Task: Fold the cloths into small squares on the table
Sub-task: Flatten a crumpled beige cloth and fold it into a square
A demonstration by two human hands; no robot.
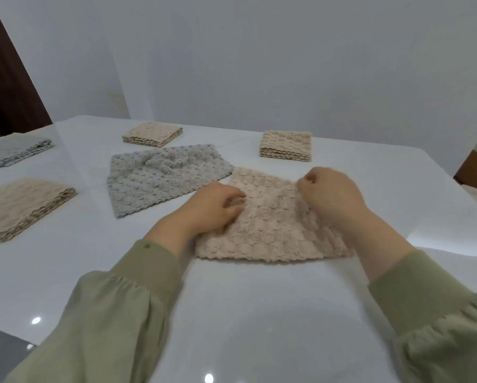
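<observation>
A beige textured cloth (270, 225) lies flat on the white table (245, 313) in front of me. My left hand (212, 208) rests on its left edge with fingers curled onto the fabric. At the cloth's right edge my right hand (331, 194) pinches the fabric, fingers closed. A grey cloth (160, 178) lies spread and rumpled just beyond and to the left, touching the beige cloth's far corner.
Folded squares sit around the table: a beige one (151, 134) at the far middle, a beige one (285, 146) at the far right, a beige one (22, 208) at the left, a grey one (13, 150) at the far left. Walls stand close behind.
</observation>
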